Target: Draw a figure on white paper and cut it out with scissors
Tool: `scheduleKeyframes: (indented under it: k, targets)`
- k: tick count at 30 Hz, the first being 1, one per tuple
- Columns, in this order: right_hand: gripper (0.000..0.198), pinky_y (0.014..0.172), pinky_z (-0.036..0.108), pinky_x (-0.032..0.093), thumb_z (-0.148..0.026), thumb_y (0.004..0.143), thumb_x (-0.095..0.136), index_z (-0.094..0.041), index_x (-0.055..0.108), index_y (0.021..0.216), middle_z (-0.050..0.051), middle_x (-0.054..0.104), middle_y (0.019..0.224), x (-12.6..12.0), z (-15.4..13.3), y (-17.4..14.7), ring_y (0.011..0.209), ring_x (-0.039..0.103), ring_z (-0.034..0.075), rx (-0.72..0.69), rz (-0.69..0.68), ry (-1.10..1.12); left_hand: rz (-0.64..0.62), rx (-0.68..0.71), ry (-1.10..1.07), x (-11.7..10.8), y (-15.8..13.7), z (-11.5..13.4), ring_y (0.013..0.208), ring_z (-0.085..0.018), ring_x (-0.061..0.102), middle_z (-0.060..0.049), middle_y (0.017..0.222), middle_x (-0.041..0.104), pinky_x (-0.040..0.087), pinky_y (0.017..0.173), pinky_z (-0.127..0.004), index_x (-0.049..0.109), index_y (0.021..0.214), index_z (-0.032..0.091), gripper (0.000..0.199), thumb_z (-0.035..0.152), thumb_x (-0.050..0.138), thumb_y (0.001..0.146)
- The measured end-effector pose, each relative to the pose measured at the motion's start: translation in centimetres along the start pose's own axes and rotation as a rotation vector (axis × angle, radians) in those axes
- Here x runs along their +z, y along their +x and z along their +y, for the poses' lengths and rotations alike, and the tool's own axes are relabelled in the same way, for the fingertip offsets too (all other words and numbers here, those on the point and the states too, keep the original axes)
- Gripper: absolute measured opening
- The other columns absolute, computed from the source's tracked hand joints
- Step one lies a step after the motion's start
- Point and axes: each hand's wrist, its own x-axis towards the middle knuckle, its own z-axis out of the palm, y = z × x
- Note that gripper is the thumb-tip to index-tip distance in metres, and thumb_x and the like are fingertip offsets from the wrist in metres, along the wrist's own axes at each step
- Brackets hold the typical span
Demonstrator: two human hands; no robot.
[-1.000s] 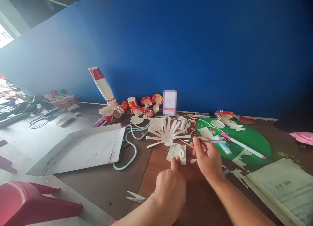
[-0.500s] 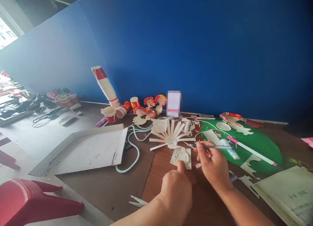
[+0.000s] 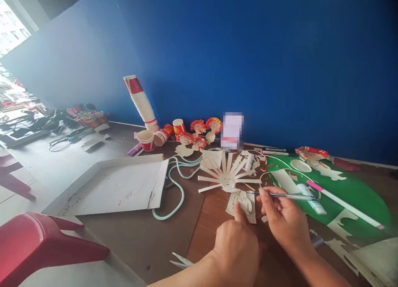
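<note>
My left hand has its index finger stretched out and pressed on a small piece of white paper with a line drawing; its other fingers are curled. In my right hand, pinched between thumb and fingers, is a slim pen with a clear barrel. Its tip points left, by the top edge of the drawing. Just beyond lies a paper cup cut into spread strips, a face drawn on its base. Scissors lie partly hidden by my left forearm.
A shallow white box lid and pale green cord lie left. Stacked paper cups lean by the blue partition. Red-fringed paper figures stand behind. A pink-capped marker crosses a green mat. A red stool stands lower left.
The view has turned slightly left, so the table's things sit farther right. The pen tip is a little closer to the drawing. My left finger stays on the paper.
</note>
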Motion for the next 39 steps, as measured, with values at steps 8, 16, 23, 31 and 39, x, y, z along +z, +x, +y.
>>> scheduleKeyframes:
  k: [8,16,23,31,39]
  targets:
    - [0.026,0.053,0.028,0.052,-0.045,0.087,0.049,-0.021,0.059,0.086,0.005,0.070,0.070,0.8,0.2,0.1,0.056,0.066,0.019,-0.125,-0.036,-0.134,0.070,0.071,0.029,0.3,-0.2,-0.3,0.065,-0.019,0.065,-0.030,0.134,0.042,0.044,0.046,-0.025,0.046,0.134,0.010,0.063,0.051,0.039,0.088]
    - [0.021,0.053,0.026,0.051,-0.041,0.088,0.049,-0.022,0.058,0.086,0.002,0.070,0.070,1.5,0.3,0.3,0.058,0.067,0.017,-0.195,-0.100,-0.151,0.073,0.105,0.036,0.4,0.0,-0.4,0.067,-0.020,0.065,-0.032,0.132,0.044,0.044,0.045,-0.025,0.044,0.134,0.006,0.059,0.041,0.044,0.088]
    - [0.021,0.052,0.023,0.050,-0.040,0.088,0.049,-0.022,0.058,0.085,0.001,0.069,0.069,1.8,0.5,0.4,0.055,0.065,0.015,-0.199,-0.106,-0.190,0.059,0.115,0.001,0.3,-0.1,-0.5,0.064,-0.018,0.064,-0.025,0.125,0.054,0.043,0.046,-0.024,0.056,0.126,0.012,0.049,0.042,0.045,0.087]
    - [0.020,0.052,0.023,0.049,-0.039,0.088,0.049,-0.021,0.059,0.087,0.001,0.070,0.071,1.7,0.6,0.3,0.056,0.066,0.015,-0.178,-0.116,-0.221,0.051,0.098,0.006,0.5,-0.1,-0.3,0.064,-0.019,0.064,-0.029,0.131,0.046,0.043,0.045,-0.025,0.046,0.134,0.009,0.060,0.042,0.050,0.084]
    - [0.022,0.053,0.023,0.048,-0.040,0.088,0.049,-0.021,0.059,0.087,0.002,0.069,0.071,1.8,0.6,0.4,0.055,0.064,0.015,-0.183,-0.093,-0.228,0.096,0.100,-0.005,0.6,-0.1,-0.3,0.063,-0.020,0.064,-0.027,0.130,0.049,0.043,0.044,-0.026,0.053,0.128,0.011,0.056,0.045,0.048,0.085]
